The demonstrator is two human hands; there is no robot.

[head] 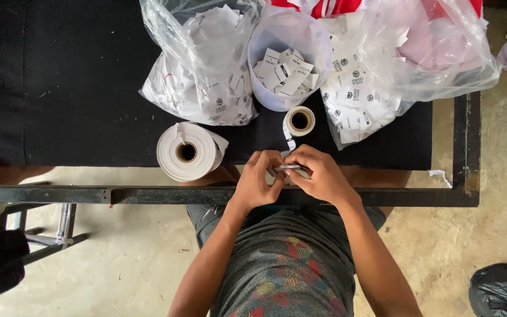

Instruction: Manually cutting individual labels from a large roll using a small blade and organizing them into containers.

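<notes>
The left hand (257, 179) and the right hand (321, 175) are meeting just over the near edge of the black table (60, 88). The fingers of both hands are curling shut and pinching a thin white tape (289, 141). The right hand is also gripping a small shiny metal tool (287, 168); what kind it is cannot be told. The tape is running up from the fingers to a small roll (300, 121) sitting on the table just beyond the hands. A big white roll (186, 152) is lying to the left of the hands, near the same edge. A white tub (318, 41) full of cut labels is standing behind the small roll, between two clear plastic bags (206, 76) of labels.
</notes>
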